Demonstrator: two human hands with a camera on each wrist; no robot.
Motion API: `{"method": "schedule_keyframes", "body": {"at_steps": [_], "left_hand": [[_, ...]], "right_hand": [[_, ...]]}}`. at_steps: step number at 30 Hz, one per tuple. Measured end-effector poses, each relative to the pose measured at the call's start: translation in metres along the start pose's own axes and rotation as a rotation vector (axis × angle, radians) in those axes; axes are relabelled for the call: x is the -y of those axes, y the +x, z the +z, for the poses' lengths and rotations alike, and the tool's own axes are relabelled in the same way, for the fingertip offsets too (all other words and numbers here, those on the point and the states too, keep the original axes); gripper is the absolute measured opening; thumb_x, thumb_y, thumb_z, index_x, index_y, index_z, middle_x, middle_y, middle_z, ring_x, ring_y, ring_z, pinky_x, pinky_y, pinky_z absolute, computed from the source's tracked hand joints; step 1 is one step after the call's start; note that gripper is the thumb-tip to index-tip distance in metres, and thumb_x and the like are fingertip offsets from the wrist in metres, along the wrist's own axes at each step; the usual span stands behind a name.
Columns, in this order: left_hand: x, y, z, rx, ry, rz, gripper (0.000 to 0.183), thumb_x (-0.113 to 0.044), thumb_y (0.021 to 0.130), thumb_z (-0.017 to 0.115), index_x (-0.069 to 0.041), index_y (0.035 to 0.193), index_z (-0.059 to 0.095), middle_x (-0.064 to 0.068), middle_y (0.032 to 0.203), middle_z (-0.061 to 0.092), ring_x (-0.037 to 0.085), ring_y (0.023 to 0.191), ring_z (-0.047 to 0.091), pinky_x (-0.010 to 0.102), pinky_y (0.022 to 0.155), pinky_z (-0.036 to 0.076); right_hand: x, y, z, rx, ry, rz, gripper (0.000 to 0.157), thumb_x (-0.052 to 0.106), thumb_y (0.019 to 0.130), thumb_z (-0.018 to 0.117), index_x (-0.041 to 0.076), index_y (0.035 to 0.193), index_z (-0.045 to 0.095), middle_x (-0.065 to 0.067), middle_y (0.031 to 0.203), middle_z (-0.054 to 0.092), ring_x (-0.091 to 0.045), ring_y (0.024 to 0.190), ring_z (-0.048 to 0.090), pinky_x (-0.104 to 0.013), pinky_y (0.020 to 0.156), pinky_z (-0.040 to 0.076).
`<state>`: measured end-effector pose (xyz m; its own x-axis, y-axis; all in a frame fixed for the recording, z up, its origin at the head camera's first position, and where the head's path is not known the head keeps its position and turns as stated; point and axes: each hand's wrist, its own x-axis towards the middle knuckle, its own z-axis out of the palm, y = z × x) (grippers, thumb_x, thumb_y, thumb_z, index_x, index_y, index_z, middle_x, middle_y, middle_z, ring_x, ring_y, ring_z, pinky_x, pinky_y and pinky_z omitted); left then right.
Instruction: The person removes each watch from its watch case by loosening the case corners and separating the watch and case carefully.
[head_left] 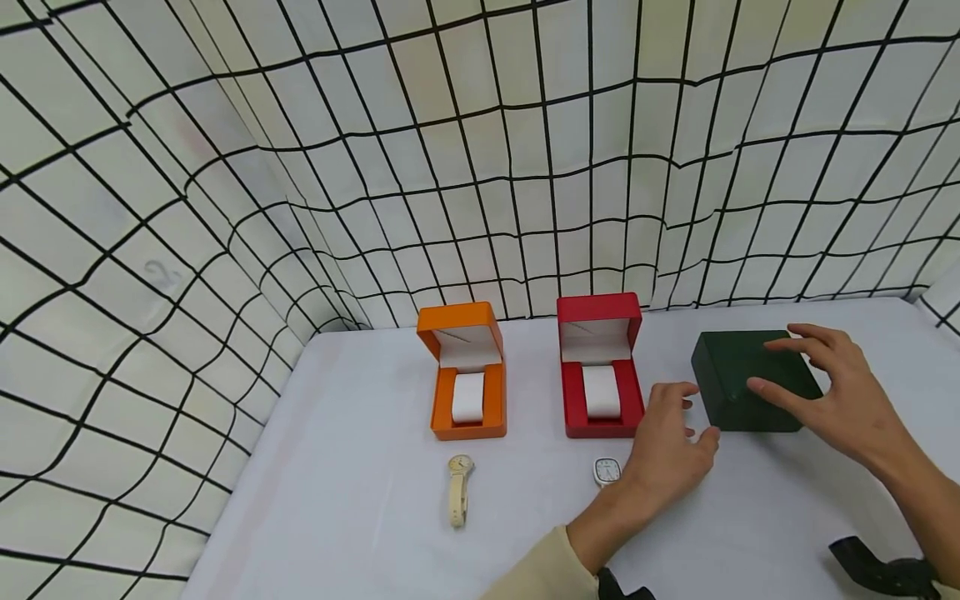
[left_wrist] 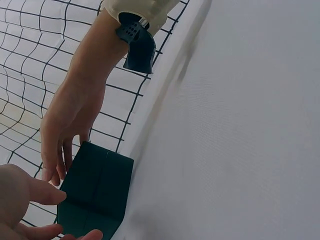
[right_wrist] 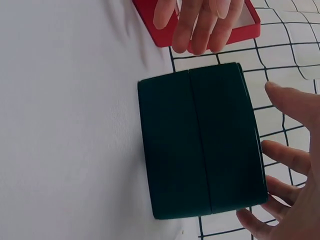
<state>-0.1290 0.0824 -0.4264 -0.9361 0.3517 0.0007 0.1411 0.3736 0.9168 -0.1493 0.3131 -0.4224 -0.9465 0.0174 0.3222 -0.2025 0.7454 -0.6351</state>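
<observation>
While the green box sits closed | we show right hand and left hand, fingers spread | steadying the base, we should raise the lid evenly

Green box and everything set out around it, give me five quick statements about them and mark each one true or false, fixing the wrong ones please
1. The right hand is at the closed green box. True.
2. The orange box and the red box both stand open. True.
3. In the head view, the orange box is to the right of the red box. False: it is to the left.
4. The cream watch lies on the table. True.
5. The red box's white cushion has a watch around it. False: it is bare.
</observation>
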Motion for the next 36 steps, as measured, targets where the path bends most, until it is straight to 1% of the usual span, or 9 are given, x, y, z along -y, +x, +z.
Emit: {"method": "schedule_keyframes", "body": {"at_steps": [3, 5, 8, 11, 14, 17, 21, 28, 36], "left_hand": [[0.0, 0.002, 0.003, 0.009, 0.006, -0.009, 0.056, -0.018, 0.098, 0.071, -0.013, 0.148, 0.047, -0.001, 0.146, 0.052, -0.002, 0.108, 0.059, 0.012, 0.084, 0.054], [0.001, 0.002, 0.004, 0.013, 0.02, -0.019, 0.058, -0.02, 0.098, 0.071, -0.013, 0.149, 0.045, -0.002, 0.147, 0.051, -0.002, 0.111, 0.058, 0.012, 0.084, 0.054], [0.001, 0.004, 0.005, 0.01, 0.033, -0.033, 0.059, -0.02, 0.097, 0.072, -0.013, 0.15, 0.045, -0.002, 0.148, 0.051, -0.001, 0.114, 0.058, 0.012, 0.085, 0.054], [0.001, 0.005, 0.007, 0.007, 0.044, -0.048, 0.06, -0.021, 0.097, 0.072, -0.012, 0.15, 0.045, -0.002, 0.148, 0.051, 0.001, 0.117, 0.058, 0.014, 0.088, 0.055], [0.0, 0.006, 0.01, 0.01, 0.068, -0.053, 0.06, -0.021, 0.097, 0.072, -0.011, 0.15, 0.045, -0.002, 0.147, 0.052, 0.002, 0.122, 0.057, 0.017, 0.094, 0.055], [-0.001, 0.008, 0.013, 0.021, 0.09, -0.061, 0.061, -0.023, 0.097, 0.071, -0.011, 0.15, 0.044, -0.003, 0.148, 0.051, 0.002, 0.127, 0.055, 0.02, 0.1, 0.055], [-0.002, 0.01, 0.018, 0.028, 0.079, -0.085, 0.061, -0.024, 0.097, 0.072, -0.013, 0.151, 0.044, -0.005, 0.148, 0.051, 0.002, 0.128, 0.055, 0.022, 0.101, 0.056], [-0.004, 0.012, 0.028, 0.026, 0.065, -0.105, 0.066, -0.024, 0.097, 0.072, -0.014, 0.154, 0.04, -0.006, 0.152, 0.048, 0.007, 0.138, 0.052, 0.028, 0.111, 0.051], [-0.009, 0.012, 0.035, 0.016, 0.059, -0.13, 0.068, -0.023, 0.097, 0.072, -0.014, 0.156, 0.038, -0.008, 0.155, 0.045, 0.005, 0.139, 0.048, 0.027, 0.114, 0.049]], "right_hand": [[-0.005, 0.001, 0.0, 0.034, 0.006, 0.013, 0.061, 0.027, 0.088, 0.083, 0.002, 0.138, 0.059, -0.031, 0.164, 0.029, -0.057, 0.144, 0.029, -0.068, 0.123, 0.026], [-0.008, 0.002, 0.0, 0.064, 0.015, 0.022, 0.066, 0.029, 0.089, 0.082, 0.001, 0.142, 0.054, -0.031, 0.167, 0.024, -0.058, 0.147, 0.027, -0.068, 0.123, 0.025], [-0.01, 0.004, 0.001, 0.112, 0.037, 0.046, 0.073, 0.031, 0.091, 0.08, 0.0, 0.149, 0.047, -0.03, 0.17, 0.016, -0.06, 0.148, 0.024, -0.078, 0.112, 0.027], [-0.013, 0.005, 0.002, 0.156, 0.057, 0.069, 0.078, 0.033, 0.093, 0.077, 0.001, 0.154, 0.041, -0.028, 0.172, 0.01, -0.062, 0.149, 0.022, -0.08, 0.11, 0.026], [-0.017, 0.005, 0.004, 0.181, 0.074, 0.071, 0.081, 0.034, 0.093, 0.076, 0.002, 0.157, 0.037, -0.027, 0.173, 0.007, -0.063, 0.15, 0.017, -0.082, 0.111, 0.023], [-0.021, 0.004, 0.004, 0.197, 0.101, 0.065, 0.085, 0.031, 0.091, 0.078, 0.004, 0.158, 0.034, -0.023, 0.175, 0.006, -0.062, 0.152, 0.013, -0.084, 0.112, 0.019], [-0.028, 0.004, 0.001, 0.221, 0.126, 0.049, 0.09, 0.027, 0.087, 0.083, 0.008, 0.159, 0.031, -0.021, 0.176, 0.005, -0.062, 0.152, 0.013, -0.084, 0.111, 0.018], [-0.035, 0.005, -0.003, 0.244, 0.119, -0.016, 0.099, 0.017, 0.078, 0.09, 0.007, 0.158, 0.032, -0.027, 0.172, 0.008, -0.061, 0.15, 0.012, -0.088, 0.104, 0.021], [-0.034, 0.007, -0.005, 0.257, 0.118, -0.041, 0.1, 0.009, 0.073, 0.091, 0.003, 0.155, 0.034, -0.033, 0.166, 0.012, -0.066, 0.144, 0.016, -0.091, 0.098, 0.022]]}}
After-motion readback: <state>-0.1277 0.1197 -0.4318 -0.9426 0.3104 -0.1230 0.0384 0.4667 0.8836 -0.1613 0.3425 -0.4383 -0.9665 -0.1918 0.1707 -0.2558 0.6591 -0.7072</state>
